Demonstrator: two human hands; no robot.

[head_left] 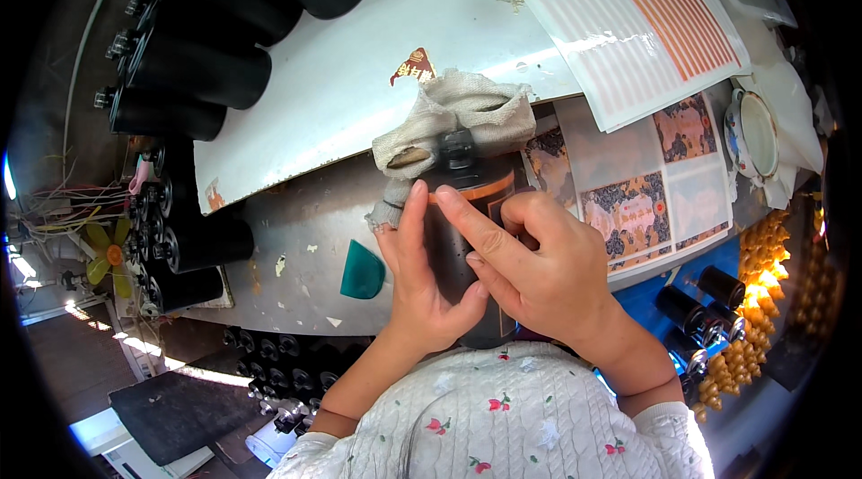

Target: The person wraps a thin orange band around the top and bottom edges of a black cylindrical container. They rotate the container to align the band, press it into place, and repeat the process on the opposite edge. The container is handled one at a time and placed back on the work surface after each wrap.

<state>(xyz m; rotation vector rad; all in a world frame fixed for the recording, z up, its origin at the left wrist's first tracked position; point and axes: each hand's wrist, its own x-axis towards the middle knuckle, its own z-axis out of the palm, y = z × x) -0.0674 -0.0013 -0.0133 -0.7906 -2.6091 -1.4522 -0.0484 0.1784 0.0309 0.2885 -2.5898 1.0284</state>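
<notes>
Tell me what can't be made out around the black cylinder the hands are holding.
- Black cylinder, head view: its body is mostly covered by the left hand and right hand; its base is hidden behind them and the floral sleeves.
- Label sheets: patterns too small to read.
- Cloth: covers whatever lies under it.
- Right rim: gold pieces glare-washed and bent by the fisheye.

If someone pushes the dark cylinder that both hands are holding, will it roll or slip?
The dark cylinder looks round and smooth, so it would probably roll if laid sideways. Its glossy side may be slippery; the left hand and right hand both press it. The cloth beside it looks floppy.
</notes>
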